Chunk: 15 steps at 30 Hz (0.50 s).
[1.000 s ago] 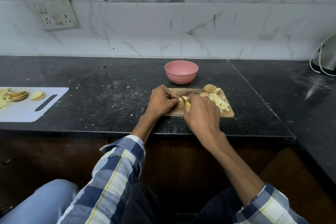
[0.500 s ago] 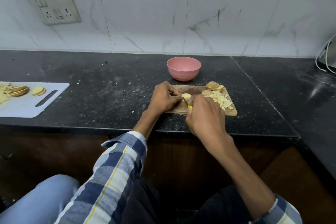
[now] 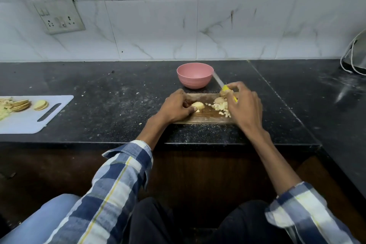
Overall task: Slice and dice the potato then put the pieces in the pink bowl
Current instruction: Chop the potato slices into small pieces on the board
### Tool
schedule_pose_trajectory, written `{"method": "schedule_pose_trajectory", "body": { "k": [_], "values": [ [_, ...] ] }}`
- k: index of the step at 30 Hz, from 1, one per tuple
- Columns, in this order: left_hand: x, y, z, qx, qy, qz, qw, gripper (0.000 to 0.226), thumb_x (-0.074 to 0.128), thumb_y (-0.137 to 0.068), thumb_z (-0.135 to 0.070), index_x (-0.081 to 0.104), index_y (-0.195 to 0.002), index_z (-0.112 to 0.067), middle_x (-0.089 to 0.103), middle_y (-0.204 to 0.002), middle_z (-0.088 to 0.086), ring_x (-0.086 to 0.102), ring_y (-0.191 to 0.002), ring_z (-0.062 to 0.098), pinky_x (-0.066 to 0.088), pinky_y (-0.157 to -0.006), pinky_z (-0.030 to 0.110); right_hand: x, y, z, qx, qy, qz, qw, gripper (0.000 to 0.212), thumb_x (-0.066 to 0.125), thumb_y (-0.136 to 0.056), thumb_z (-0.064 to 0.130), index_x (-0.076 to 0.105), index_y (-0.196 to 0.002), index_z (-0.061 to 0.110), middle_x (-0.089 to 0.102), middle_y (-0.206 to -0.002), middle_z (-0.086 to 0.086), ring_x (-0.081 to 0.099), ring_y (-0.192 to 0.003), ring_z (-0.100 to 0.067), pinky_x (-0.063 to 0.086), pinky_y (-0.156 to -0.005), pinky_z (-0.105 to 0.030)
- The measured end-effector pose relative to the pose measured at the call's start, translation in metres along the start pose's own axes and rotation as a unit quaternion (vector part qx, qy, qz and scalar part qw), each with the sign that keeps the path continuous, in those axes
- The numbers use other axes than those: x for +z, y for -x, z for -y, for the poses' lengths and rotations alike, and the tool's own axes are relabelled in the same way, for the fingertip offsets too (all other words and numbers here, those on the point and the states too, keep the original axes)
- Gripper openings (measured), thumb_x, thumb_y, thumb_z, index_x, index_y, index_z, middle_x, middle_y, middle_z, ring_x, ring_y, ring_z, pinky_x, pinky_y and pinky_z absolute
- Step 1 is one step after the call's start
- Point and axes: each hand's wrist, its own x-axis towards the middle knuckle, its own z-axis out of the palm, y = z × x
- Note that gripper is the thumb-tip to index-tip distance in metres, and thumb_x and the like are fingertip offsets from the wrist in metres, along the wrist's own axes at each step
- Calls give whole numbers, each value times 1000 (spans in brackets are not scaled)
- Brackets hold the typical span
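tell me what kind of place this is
Most likely a home kitchen. A dark stone counter runs under a marble-look tiled wall with a switch and socket plate, and a pink bowl sits behind a wooden chopping board with diced potato.

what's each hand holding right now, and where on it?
Left hand pinches the potato piece at its left end on the wooden board. Right hand grips the knife by its yellow handle, blade pointing toward the pink bowl.
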Motion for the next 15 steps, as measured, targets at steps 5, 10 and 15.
{"method": "schedule_pose_trajectory", "body": {
  "k": [5, 10, 15],
  "values": [
    [1, -5, -4, 12, 14, 3, 1000, 35, 82, -88, -26, 77, -122, -21, 63, -109, 3, 60, -90, 13, 51, -90, 32, 15, -21, -47, 123, -108, -14, 986, 10, 54, -105, 28, 61, -108, 22, 75, -97, -2, 70, -76, -19, 59, -74, -46],
    [13, -14, -22, 45, 29, -6, 999, 23, 83, -87, -17, 81, -110, -15, 69, -100, 3, 60, -83, 7, 46, -76, 17, 26, -24, -58, 147, -96, 29, 984, 11, 48, -107, 28, 55, -109, 20, 71, -102, -2, 67, -93, -26, 53, -82, -46],
    [25, -19, -32, 46, 55, -13, 997, 22, 83, -87, -14, 81, -109, -14, 68, -95, 0, 58, -78, -2, 40, -69, 8, 28, -25, -65, 141, -94, 44, 985, 12, 49, -107, 28, 56, -110, 18, 71, -103, -3, 66, -96, -28, 52, -85, -47]
  ]
}}
